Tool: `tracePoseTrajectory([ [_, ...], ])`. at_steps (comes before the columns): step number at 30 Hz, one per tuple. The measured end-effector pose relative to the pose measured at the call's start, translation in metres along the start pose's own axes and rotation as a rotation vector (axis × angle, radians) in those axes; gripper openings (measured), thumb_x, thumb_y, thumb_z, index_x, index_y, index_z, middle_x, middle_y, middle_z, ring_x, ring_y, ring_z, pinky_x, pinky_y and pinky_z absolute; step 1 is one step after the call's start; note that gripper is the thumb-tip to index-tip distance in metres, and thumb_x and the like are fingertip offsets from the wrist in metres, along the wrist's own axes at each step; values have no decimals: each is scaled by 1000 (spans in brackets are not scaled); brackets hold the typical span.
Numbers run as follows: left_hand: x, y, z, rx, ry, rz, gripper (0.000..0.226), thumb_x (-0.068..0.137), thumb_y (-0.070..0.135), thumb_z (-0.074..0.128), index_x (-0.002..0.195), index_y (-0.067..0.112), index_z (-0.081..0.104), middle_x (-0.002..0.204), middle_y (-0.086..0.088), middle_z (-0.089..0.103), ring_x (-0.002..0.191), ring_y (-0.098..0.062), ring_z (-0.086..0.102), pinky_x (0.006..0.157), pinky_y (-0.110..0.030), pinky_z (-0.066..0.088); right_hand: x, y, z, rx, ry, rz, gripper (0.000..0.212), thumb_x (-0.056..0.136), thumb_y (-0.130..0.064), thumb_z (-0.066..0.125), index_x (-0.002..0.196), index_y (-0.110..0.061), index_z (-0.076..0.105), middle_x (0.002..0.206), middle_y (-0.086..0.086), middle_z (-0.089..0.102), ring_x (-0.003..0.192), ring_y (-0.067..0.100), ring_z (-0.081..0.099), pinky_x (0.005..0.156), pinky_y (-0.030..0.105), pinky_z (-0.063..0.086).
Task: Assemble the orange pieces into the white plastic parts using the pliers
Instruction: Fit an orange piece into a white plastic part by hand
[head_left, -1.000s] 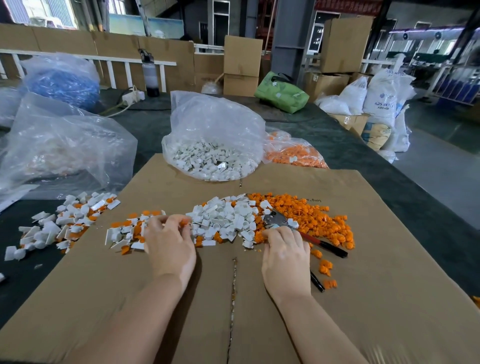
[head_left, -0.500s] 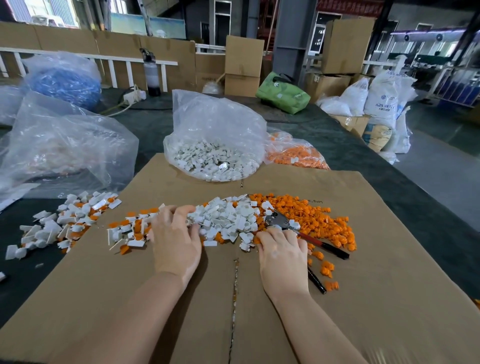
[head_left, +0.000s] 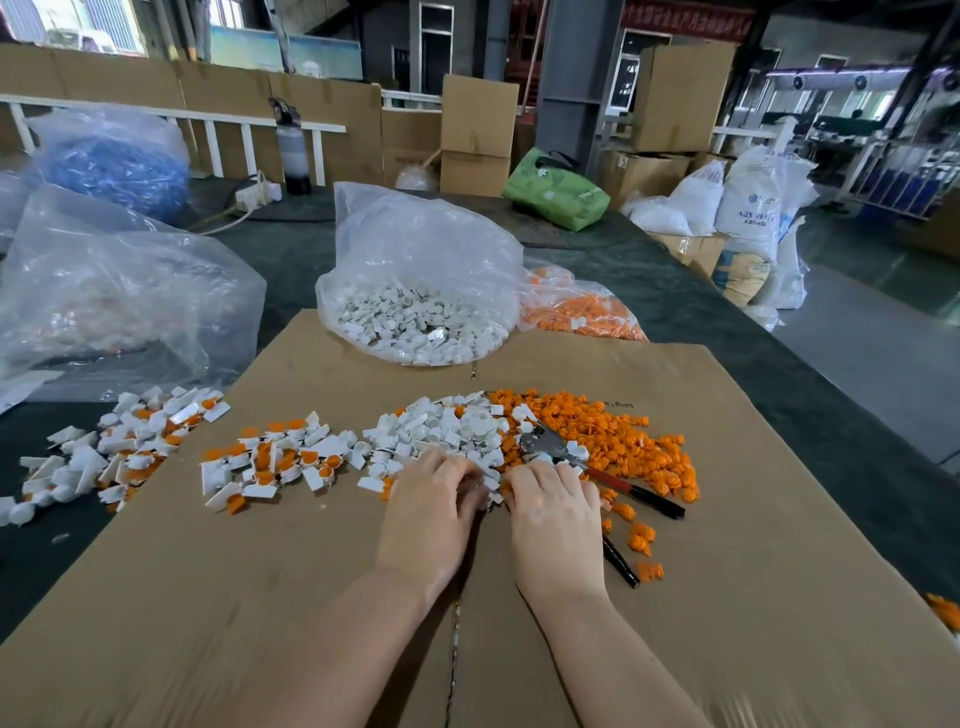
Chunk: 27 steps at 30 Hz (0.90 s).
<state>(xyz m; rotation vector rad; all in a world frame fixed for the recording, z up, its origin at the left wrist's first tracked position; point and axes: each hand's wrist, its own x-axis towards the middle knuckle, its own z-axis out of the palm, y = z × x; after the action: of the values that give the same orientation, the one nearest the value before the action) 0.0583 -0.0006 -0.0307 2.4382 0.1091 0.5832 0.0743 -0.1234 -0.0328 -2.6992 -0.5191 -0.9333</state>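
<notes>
left hand (head_left: 431, 512) slides in from 9 o'clock to meet the right hand (head_left: 556, 514) on the pliers (head_left: 545, 446), both curled over white plastic parts (head_left: 441, 431), can't tell what's gripped, so probably next insert.

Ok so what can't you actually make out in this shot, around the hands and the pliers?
All in the head view:
- Fingertips of the left hand and right hand: curled away behind the hands' backs, so any held piece is hidden.
- Pliers: the right hand covers the handles' middle, so its hold is unclear.
- Loose white parts: too small to show their shape.
- Orange pieces at the right edge: cut off.
</notes>
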Motion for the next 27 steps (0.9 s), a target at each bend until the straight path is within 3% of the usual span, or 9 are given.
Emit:
tracePoseTrajectory([
  [7, -5, 0, -5, -112, -4, -70, 10, 87, 18, 64, 85, 25, 57, 87, 10, 56, 88, -12, 52, 74, -20, 38, -1, 0, -5, 80, -13, -1, 34, 52, 5, 82, 69, -16, 61, 65, -3, 57, 61, 20, 51, 57, 29, 42],
  [10, -6, 1, -8, -174, 41, -95, 5, 90, 18, 60, 92, 23, 61, 87, 10, 60, 86, -12, 55, 75, -24, 44, -1, 1, -5, 179, -12, -2, 32, 56, 13, 77, 67, -12, 59, 64, 0, 54, 60, 21, 48, 54, 29, 41],
  [13, -8, 3, -10, -203, 94, -67, 18, 93, 11, 56, 104, 22, 64, 93, 11, 59, 86, -5, 54, 75, -10, 38, -1, 1, -7, 217, -24, 0, 32, 58, 14, 76, 72, -11, 62, 65, 1, 56, 60, 21, 49, 54, 27, 42],
  [16, -10, 5, -13, -235, 82, 3, 23, 91, 0, 55, 101, 13, 70, 94, 7, 57, 84, 4, 53, 75, 3, 33, -1, 1, -8, 235, -8, -24, 32, 58, 13, 78, 80, -8, 69, 68, 2, 59, 61, 21, 53, 56, 25, 44],
  [21, -12, 7, -14, -266, 53, 8, 18, 81, 12, 72, 98, 15, 69, 92, 16, 48, 82, 1, 53, 75, 1, 33, -1, 1, -12, 286, -29, -29, 30, 59, 15, 74, 76, -8, 66, 69, 3, 59, 64, 22, 54, 55, 27, 46],
  [24, -15, 5, -13, -298, 85, -17, 14, 83, 8, 68, 96, 13, 69, 97, 15, 44, 85, -3, 56, 77, 0, 37, -1, 0, -13, 331, -62, 5, 26, 65, 16, 69, 77, -7, 65, 72, 4, 61, 67, 24, 57, 57, 33, 51],
  [27, -18, 4, -13, -287, 106, -3, 10, 86, 7, 64, 91, 14, 70, 88, 14, 49, 83, -2, 55, 74, -1, 36, 0, 1, -12, 349, -64, 8, 24, 68, 17, 67, 78, -5, 65, 71, 5, 61, 66, 25, 58, 58, 37, 52],
])
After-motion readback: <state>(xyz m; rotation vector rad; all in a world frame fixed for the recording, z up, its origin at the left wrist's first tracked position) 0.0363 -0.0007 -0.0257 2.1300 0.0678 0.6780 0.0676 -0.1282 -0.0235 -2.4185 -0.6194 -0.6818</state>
